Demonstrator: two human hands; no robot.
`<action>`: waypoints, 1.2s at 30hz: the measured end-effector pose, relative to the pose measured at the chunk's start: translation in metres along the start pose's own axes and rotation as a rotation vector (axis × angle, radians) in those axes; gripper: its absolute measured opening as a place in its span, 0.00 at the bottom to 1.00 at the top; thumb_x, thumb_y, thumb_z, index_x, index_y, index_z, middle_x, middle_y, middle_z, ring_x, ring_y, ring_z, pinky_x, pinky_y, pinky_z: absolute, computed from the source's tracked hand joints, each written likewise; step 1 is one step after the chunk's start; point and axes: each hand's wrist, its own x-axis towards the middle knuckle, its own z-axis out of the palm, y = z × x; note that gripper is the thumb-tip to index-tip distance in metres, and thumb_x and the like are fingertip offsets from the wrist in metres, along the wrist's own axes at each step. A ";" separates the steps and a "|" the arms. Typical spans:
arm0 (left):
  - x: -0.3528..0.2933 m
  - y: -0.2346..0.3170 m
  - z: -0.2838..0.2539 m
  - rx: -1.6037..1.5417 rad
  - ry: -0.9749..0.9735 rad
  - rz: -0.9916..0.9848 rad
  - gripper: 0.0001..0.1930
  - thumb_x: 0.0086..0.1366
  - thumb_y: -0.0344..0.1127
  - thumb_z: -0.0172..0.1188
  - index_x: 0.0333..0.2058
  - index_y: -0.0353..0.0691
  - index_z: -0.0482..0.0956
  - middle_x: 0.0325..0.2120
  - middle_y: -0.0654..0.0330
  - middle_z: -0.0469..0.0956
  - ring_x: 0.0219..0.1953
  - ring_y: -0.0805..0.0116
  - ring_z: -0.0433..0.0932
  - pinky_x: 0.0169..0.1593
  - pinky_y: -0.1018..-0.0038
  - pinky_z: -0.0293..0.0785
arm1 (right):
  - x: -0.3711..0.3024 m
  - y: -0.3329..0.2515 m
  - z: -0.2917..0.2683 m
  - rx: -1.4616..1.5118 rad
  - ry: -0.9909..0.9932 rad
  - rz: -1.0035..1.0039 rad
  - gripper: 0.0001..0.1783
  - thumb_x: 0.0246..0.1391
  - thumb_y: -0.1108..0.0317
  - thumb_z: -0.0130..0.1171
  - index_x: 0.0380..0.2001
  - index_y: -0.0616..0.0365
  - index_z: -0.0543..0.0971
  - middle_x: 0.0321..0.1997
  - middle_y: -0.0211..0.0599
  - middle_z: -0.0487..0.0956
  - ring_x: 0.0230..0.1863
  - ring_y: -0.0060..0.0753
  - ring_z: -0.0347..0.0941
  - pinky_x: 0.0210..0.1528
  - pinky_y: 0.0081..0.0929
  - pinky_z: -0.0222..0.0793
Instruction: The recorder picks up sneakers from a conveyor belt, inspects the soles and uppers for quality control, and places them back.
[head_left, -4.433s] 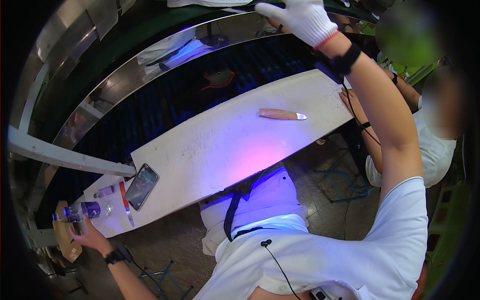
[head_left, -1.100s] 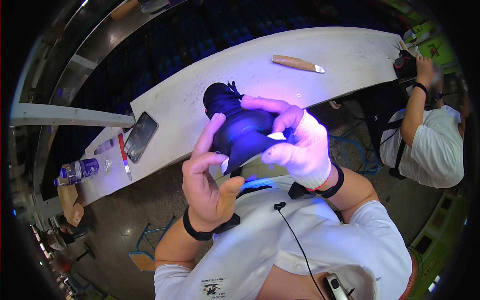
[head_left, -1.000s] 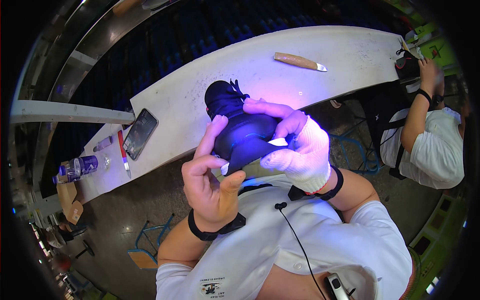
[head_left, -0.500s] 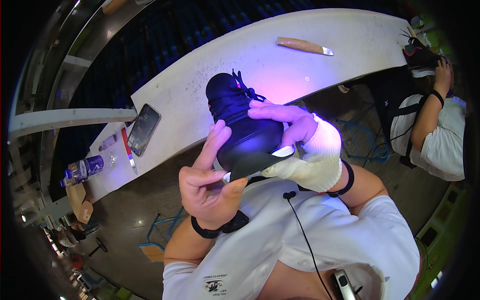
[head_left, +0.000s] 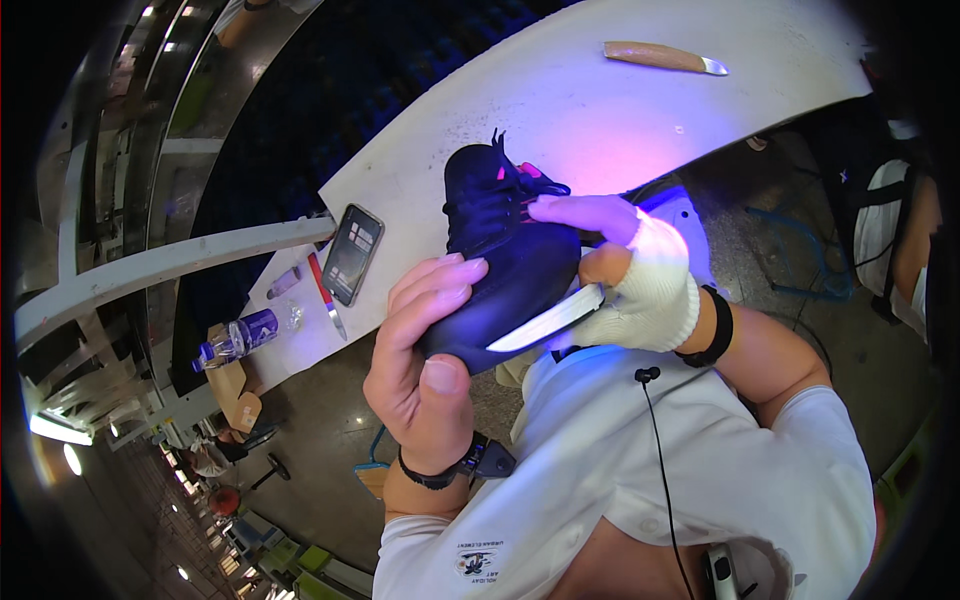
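A black lace-up shoe [head_left: 525, 265] is up off the bench between my two hands, its laced opening on the far side and its rounded end toward me. My bare left hand [head_left: 425, 360] grips that near end, with the fingers along the upper and the thumb at the lower edge. On the right, my right hand [head_left: 650, 280], in a white knit glove with bare fingertips, clasps the side; a finger stretches over the upper near the laces. A white strip [head_left: 545, 321] shows along the near right edge, beside the dark sole. The underside is hidden.
Across the white bench [head_left: 480, 95] lies a wooden-handled knife [head_left: 655, 57]. To the left are a phone [head_left: 355, 254], a red-handled knife [head_left: 326, 295] and a plastic bottle [head_left: 238, 338]. A metal bar [head_left: 180, 258] reaches in from the left; another person [head_left: 895, 220] is at right.
The shoe has rolled so that a long white strip shows where a dark flap curled before. My left fingers have moved flatter against its side. The whole view has shifted.
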 end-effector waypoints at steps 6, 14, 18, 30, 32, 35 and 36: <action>0.003 0.013 -0.022 0.016 -0.021 -0.074 0.34 0.66 0.59 0.70 0.51 0.28 0.82 0.51 0.40 0.84 0.61 0.42 0.80 0.68 0.50 0.70 | -0.003 0.014 0.022 -0.132 -0.032 -0.158 0.22 0.44 0.64 0.78 0.37 0.53 0.75 0.58 0.50 0.83 0.47 0.54 0.83 0.46 0.45 0.83; 0.005 0.005 -0.027 0.291 -0.182 0.042 0.43 0.33 0.52 0.88 0.47 0.29 0.86 0.42 0.42 0.88 0.52 0.47 0.87 0.67 0.44 0.74 | 0.010 0.015 0.021 -0.095 -0.052 -0.237 0.26 0.35 0.48 0.81 0.29 0.52 0.80 0.43 0.40 0.83 0.41 0.49 0.82 0.36 0.43 0.80; -0.008 -0.003 -0.033 0.213 -0.108 -0.021 0.37 0.37 0.43 0.90 0.45 0.30 0.86 0.42 0.42 0.88 0.53 0.46 0.87 0.67 0.40 0.73 | 0.012 0.012 0.017 -0.112 -0.237 -0.116 0.29 0.36 0.43 0.80 0.28 0.54 0.80 0.43 0.41 0.82 0.43 0.51 0.81 0.37 0.44 0.80; -0.037 -0.043 -0.089 -0.194 -0.095 -0.256 0.29 0.52 0.39 0.81 0.50 0.34 0.81 0.69 0.35 0.67 0.75 0.40 0.63 0.77 0.46 0.53 | -0.009 0.059 0.061 -0.151 -0.158 -0.205 0.17 0.37 0.67 0.74 0.23 0.61 0.73 0.52 0.49 0.82 0.56 0.62 0.80 0.56 0.54 0.82; -0.034 -0.036 -0.094 -0.078 -0.237 -0.508 0.42 0.52 0.42 0.81 0.64 0.34 0.73 0.72 0.35 0.63 0.75 0.44 0.63 0.77 0.54 0.54 | -0.007 0.058 0.067 -0.181 -0.109 -0.251 0.13 0.40 0.69 0.70 0.24 0.60 0.74 0.50 0.46 0.83 0.53 0.59 0.82 0.50 0.52 0.84; -0.024 -0.031 -0.088 0.046 -0.308 -0.660 0.60 0.50 0.50 0.82 0.74 0.29 0.56 0.67 0.35 0.70 0.70 0.49 0.72 0.72 0.62 0.65 | -0.005 0.056 0.072 -0.188 -0.135 -0.221 0.11 0.43 0.68 0.67 0.27 0.59 0.75 0.49 0.45 0.83 0.51 0.57 0.82 0.50 0.52 0.84; -0.021 -0.030 -0.083 0.152 -0.376 -0.733 0.64 0.49 0.52 0.83 0.74 0.26 0.53 0.65 0.35 0.73 0.67 0.49 0.76 0.69 0.63 0.69 | -0.005 0.055 0.074 -0.203 -0.168 -0.198 0.10 0.44 0.67 0.66 0.28 0.58 0.76 0.49 0.44 0.83 0.52 0.55 0.82 0.51 0.51 0.84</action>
